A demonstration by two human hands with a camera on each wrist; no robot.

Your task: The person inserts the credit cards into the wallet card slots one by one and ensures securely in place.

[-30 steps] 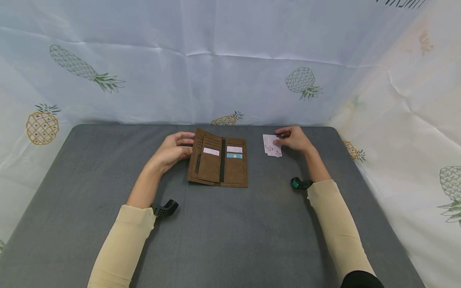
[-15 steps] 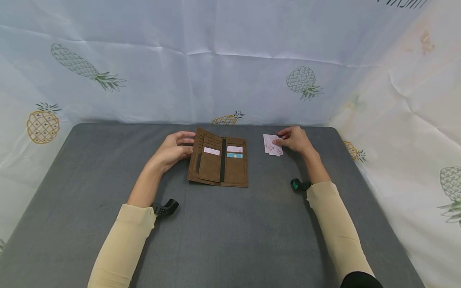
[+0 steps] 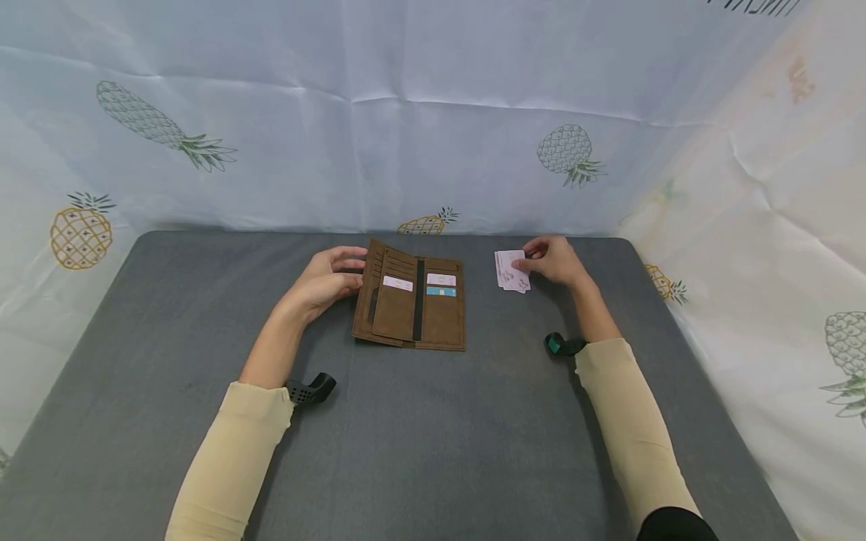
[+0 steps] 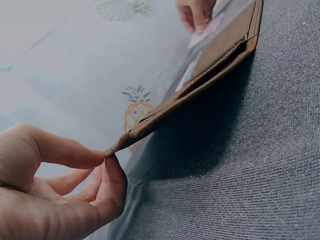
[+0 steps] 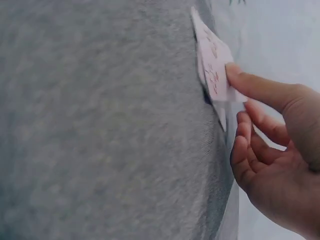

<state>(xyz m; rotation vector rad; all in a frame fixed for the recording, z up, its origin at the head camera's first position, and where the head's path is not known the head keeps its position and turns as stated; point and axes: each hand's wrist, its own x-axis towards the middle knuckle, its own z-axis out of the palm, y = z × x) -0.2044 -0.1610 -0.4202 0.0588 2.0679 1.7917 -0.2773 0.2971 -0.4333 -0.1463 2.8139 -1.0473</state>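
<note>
A brown wallet [image 3: 440,323] lies spread on the grey table, its left flap raised off the surface. My left hand [image 3: 321,284] pinches the edge of that flap between thumb and forefinger, as the left wrist view shows. A pale card [image 3: 398,283] pokes from a left slot; another pale card [image 3: 441,279] and a blue card [image 3: 441,292] sit in the right slots. To the wallet's right is a small pile of pale pink cards [image 3: 509,279]. My right hand [image 3: 555,259] pinches the top card [image 5: 218,75] by its edge, tilted up from the others.
The grey tabletop [image 3: 419,436] reaches to a white curtain [image 3: 460,68] printed with pineapples, behind and at the right. Black wrist bands with camera mounts [image 3: 313,389] stick out from both wrists, just above the table.
My right hand has shifted very slightly at the pale cards, and the top card sits a little differently over the pile. The left hand and wallet hold still.
</note>
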